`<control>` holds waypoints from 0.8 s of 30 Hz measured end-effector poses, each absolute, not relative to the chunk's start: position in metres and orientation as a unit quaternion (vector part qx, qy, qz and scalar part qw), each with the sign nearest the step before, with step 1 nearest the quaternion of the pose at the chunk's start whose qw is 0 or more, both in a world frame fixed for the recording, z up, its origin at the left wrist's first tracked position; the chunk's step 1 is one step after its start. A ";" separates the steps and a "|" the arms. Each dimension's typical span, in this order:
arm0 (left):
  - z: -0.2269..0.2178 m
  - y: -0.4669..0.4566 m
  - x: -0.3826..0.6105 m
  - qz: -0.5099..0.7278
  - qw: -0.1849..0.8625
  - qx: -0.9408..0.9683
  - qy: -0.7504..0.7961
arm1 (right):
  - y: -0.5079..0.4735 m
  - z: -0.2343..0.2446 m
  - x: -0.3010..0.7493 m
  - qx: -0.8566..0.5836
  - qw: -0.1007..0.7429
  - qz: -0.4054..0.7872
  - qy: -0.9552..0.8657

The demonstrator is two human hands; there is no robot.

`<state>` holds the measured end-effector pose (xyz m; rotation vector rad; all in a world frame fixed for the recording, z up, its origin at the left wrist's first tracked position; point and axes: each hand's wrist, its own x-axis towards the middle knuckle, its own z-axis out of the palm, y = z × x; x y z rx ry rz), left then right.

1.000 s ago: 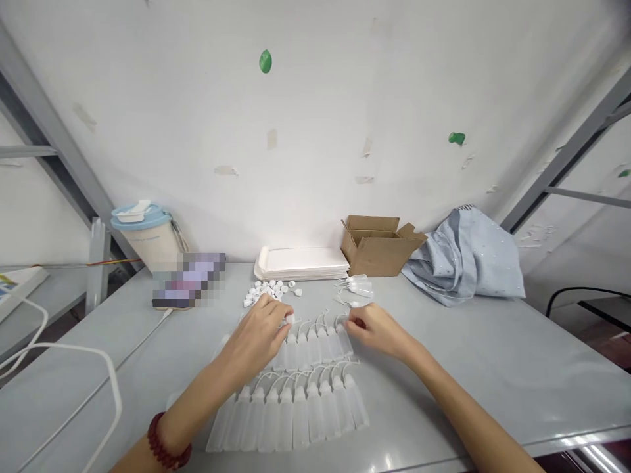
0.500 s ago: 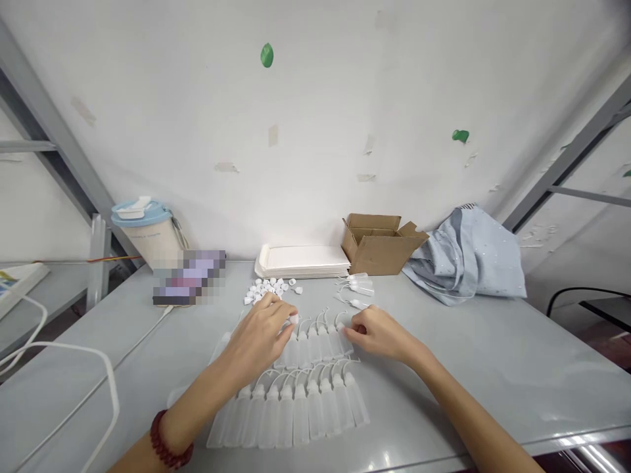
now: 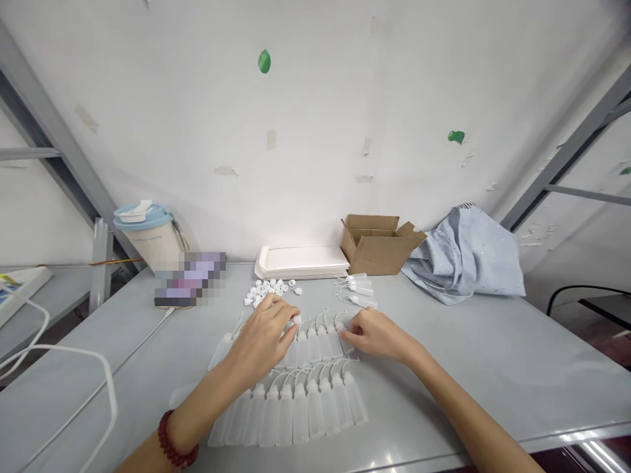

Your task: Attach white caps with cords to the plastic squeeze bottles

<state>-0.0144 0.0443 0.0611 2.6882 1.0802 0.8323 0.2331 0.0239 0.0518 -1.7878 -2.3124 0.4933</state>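
My left hand (image 3: 269, 332) is closed over the back row, pinching a small white cap (image 3: 296, 320) between thumb and fingertips. My right hand (image 3: 377, 334) is closed too, its thumb and forefinger on the rightmost small translucent bottle (image 3: 344, 332) of that row. In front lies another row of translucent bottles (image 3: 300, 414), side by side, each with a thin strap at its neck. Loose white caps (image 3: 269, 287) are heaped just beyond my left hand. Several bottles (image 3: 362, 286) lie farther back, beyond my right hand. My left forearm and hand hide part of both rows.
A stack of white trays (image 3: 303, 261) and an open cardboard box (image 3: 384, 246) stand against the wall. Blue cloth (image 3: 466, 256) lies on the right. A phone (image 3: 192, 279) with a cable (image 3: 123, 368) and a lidded cup (image 3: 150, 236) are on the left.
My left hand, still with the cap, has shifted very slightly right. My right hand has barely moved and stays at the end bottle. The view has tilted a little.
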 end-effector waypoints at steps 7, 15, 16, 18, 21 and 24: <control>0.063 0.043 -0.012 0.268 0.101 0.887 0.362 | 0.024 0.053 0.232 -0.627 0.070 0.149 -0.762; 0.073 0.034 -0.007 0.255 0.272 0.832 0.411 | 0.022 0.060 0.225 -0.613 0.167 0.109 -0.764; 0.075 0.032 -0.006 0.254 0.299 0.819 0.419 | 0.021 0.060 0.223 -0.606 0.185 0.101 -0.767; 0.078 0.029 -0.004 0.255 0.343 0.795 0.430 | 0.020 0.057 0.221 -0.585 0.222 0.070 -0.777; 0.081 0.024 0.000 0.275 0.361 0.769 0.449 | 0.018 0.048 0.217 -0.530 0.286 -0.003 -0.798; 0.080 0.022 0.002 0.314 0.336 0.753 0.470 | 0.016 0.042 0.213 -0.465 0.346 -0.073 -0.812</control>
